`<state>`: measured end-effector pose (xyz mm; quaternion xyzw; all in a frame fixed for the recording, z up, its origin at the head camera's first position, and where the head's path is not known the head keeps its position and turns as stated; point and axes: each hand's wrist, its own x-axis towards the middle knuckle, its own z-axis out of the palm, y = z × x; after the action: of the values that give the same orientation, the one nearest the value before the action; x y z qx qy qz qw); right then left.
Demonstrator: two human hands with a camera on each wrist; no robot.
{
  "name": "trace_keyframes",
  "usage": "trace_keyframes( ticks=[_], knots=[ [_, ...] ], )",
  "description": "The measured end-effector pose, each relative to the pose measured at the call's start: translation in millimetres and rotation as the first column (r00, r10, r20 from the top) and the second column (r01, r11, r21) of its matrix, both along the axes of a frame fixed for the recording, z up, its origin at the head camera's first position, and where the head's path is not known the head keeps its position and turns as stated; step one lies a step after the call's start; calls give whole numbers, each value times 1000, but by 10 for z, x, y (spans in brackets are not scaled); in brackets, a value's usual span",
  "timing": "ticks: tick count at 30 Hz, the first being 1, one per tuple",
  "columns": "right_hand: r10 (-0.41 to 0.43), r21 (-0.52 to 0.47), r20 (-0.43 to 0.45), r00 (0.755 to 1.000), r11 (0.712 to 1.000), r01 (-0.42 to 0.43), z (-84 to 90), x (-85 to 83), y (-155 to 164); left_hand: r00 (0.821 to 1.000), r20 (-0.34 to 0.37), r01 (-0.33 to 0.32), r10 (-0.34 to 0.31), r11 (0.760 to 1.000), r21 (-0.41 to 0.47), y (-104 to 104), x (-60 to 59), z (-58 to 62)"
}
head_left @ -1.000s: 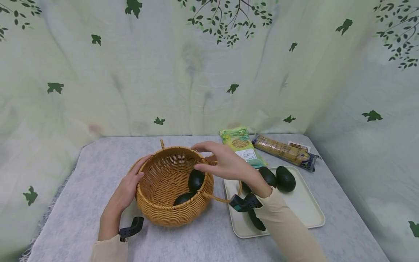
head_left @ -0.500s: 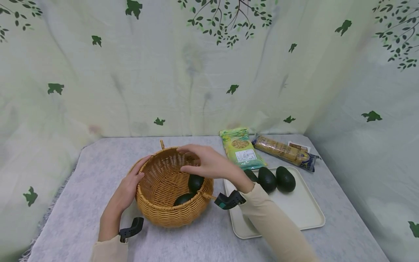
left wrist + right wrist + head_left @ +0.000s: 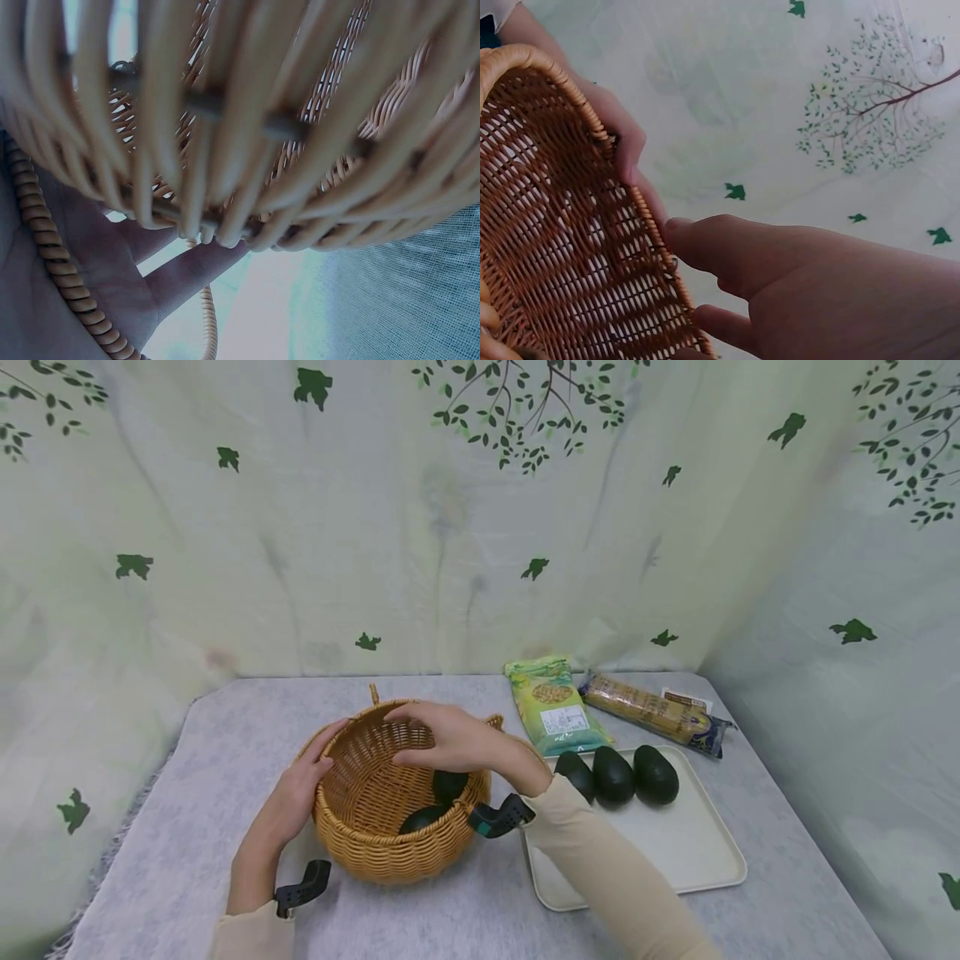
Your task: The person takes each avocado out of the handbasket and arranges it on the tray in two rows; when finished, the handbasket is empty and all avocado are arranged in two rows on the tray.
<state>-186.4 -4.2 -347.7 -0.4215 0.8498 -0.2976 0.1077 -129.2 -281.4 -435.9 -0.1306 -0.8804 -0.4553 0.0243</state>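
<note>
A round wicker basket (image 3: 390,862) stands left of the middle of the table, with two dark green avocados (image 3: 422,818) inside at its right side. My left hand (image 3: 295,793) holds the basket's left rim, thumb over the edge and fingers along the outside; the left wrist view has the coiled handle (image 3: 56,255) lying across the palm. Over the basket's opening is my right hand (image 3: 457,741), palm side down, fingers slightly bent. Nothing shows between its thumb and fingers. In the right wrist view the thumb (image 3: 697,244) overlaps the far rim.
On the right a cream tray (image 3: 701,852) bears three avocados (image 3: 655,775) in a row; the right sleeve (image 3: 600,860) covers its left part. Behind it lie a green-yellow packet (image 3: 558,702), a long package (image 3: 652,714) and a small card (image 3: 686,699). A patterned curtain hangs behind.
My right hand has moved left, from the basket's right rim to over its opening. Tray avocados that the arm partly covered now show. The left hand keeps its place on the rim.
</note>
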Motion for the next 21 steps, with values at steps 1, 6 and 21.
trace_keyframes(
  ticks=[1, 6, 21],
  knots=[
    [-2, 11, -1, 1000, 1000, 2, -8, -7, -16, 1000, 3, -1, 1, 1000, -1, 1, 1, 3],
    [8, 68, -2, 1000, 998, -8, -46, -50, -94, 1000, 12, -6, 6, 1000, -3, 5, 3, 10],
    [4, 177, 124, 992, 984, -26, -138, -165, -266, 1000, -11, -3, 3, 1000, -8, -13, 19, 0]
  ],
)
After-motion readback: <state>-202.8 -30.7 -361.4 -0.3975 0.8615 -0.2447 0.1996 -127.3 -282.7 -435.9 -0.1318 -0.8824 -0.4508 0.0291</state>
